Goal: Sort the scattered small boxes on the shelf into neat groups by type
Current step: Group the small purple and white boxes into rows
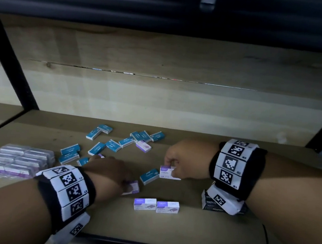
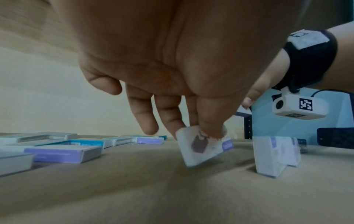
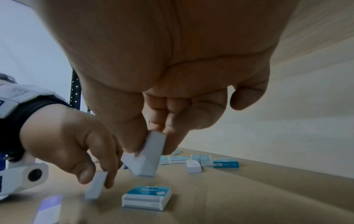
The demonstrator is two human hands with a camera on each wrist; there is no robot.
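A purple box (image 2: 205, 145) is pinched by the left hand (image 1: 111, 171) and another (image 1: 168, 172) by the right hand (image 1: 184, 159), seemingly to join the standing purple pair (image 1: 156, 205).

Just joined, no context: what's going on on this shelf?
A person is sorting small staple boxes on a wooden shelf. The left hand pinches a purple-and-white box, tilted just above the shelf. The right hand pinches another purple-and-white box. Two purple boxes already stand side by side near the front edge. Most teal boxes lie scattered behind, one purple box among them. Clear-wrapped packs sit far left.
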